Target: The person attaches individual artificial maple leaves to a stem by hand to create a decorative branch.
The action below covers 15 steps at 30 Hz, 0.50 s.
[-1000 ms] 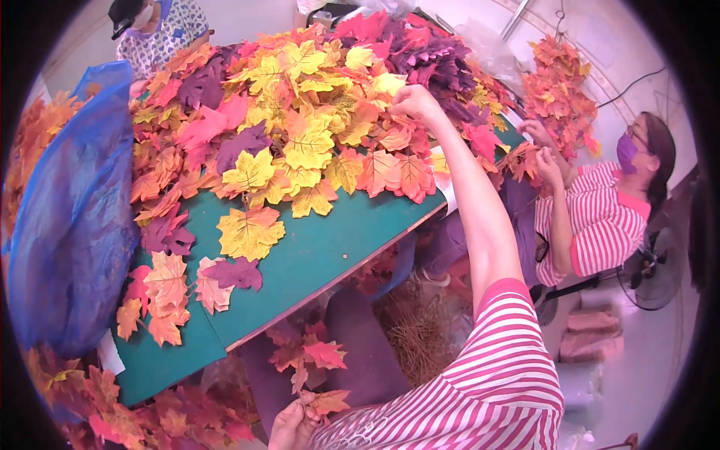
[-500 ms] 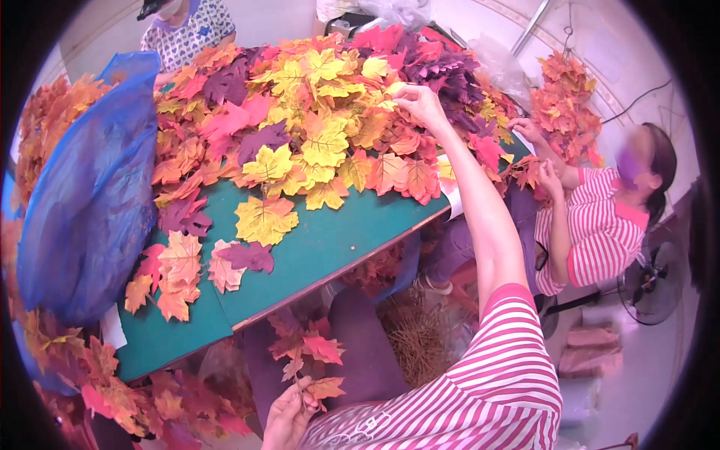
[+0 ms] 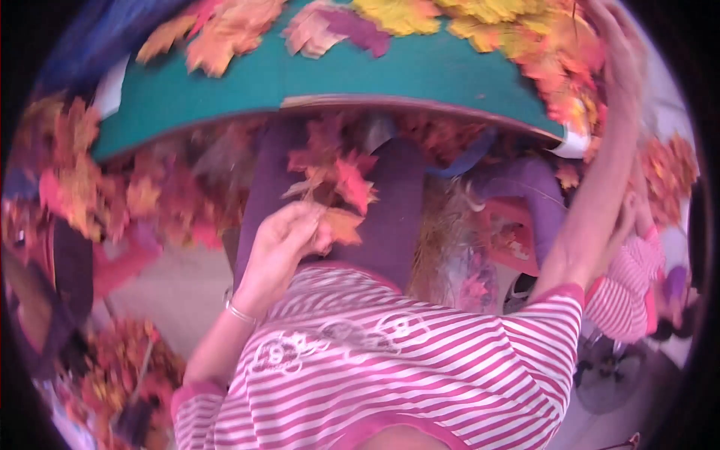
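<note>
Above my lap, my left hand (image 3: 281,232) pinches the stem of a small spray of artificial maple leaves (image 3: 352,184), red and orange. My right arm stretches up to the far right of the green table (image 3: 450,79). There my right hand (image 3: 619,52) is beside yellow and orange maple leaves (image 3: 551,64) heaped on the tabletop. Motion smears its fingers, so I cannot make out whether they grip anything. Along the table's far side lie a peach-orange leaf cluster (image 3: 232,37), a purple leaf (image 3: 360,30) and a yellow leaf (image 3: 401,15).
A blue plastic bag (image 3: 97,45) stands at the upper left. Leaf bunches (image 3: 75,157) hang below the table's left end, and more leaves (image 3: 127,352) pile up at lower left. A co-worker (image 3: 630,270) sits to the right, near a fan (image 3: 607,371). Straw-coloured stems (image 3: 433,236) stand beside my leg.
The view has tilted down toward my lap, so much of the leaf heap has left the picture. My left hand still holds the leaf spray; my right arm remains stretched out over the table's right side.
</note>
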{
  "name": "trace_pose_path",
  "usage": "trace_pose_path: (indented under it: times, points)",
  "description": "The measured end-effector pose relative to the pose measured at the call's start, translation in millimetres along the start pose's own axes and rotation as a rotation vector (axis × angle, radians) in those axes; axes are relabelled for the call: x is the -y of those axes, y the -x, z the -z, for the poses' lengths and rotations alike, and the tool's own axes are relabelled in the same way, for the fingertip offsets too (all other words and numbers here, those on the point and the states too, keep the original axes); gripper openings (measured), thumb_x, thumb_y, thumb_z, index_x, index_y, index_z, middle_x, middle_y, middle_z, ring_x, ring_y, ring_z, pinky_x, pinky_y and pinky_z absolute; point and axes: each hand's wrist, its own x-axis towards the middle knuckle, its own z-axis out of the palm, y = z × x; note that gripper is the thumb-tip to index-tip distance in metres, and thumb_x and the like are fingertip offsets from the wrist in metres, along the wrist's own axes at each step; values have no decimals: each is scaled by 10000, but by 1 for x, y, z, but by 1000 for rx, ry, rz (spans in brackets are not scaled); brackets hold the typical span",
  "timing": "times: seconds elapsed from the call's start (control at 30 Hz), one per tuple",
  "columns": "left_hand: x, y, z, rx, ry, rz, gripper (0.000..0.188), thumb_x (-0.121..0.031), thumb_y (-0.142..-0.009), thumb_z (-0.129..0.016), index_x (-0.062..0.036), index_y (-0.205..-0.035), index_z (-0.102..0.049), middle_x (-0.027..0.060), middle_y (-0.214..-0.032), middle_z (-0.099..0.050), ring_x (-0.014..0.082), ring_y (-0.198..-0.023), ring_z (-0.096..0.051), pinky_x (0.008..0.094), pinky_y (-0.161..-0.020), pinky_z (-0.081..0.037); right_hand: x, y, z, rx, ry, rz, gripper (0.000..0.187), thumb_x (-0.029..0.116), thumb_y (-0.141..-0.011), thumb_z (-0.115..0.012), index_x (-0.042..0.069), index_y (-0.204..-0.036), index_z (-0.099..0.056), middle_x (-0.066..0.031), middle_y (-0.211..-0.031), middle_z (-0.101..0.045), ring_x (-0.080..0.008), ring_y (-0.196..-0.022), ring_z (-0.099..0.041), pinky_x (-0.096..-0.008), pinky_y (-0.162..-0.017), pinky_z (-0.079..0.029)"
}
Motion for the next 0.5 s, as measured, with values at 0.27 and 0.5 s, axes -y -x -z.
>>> trace_pose_path:
  times: [0.27,0.5]
  points:
    - [22,-65,16,81,90,-120,190,-177,-1043,-600,-33,-1165,-615,39,-987,-679,82,-874,-644,220,-804,-541,-48,117,-188,234,179,329,136,-9,-837,-723,9,-950,-649,-123,-917,-659,-323,-913,-664,-385,-803,-539]
    - [5,-73,9,87,57,-101,193,-147,-1042,-594,-17,-1181,-618,45,-995,-689,87,-859,-656,214,-792,-552,-10,121,-120,-370,292,267,202,-47,-851,-711,19,-1042,-697,-108,-1021,-698,-240,-906,-681,-338,-805,-532]
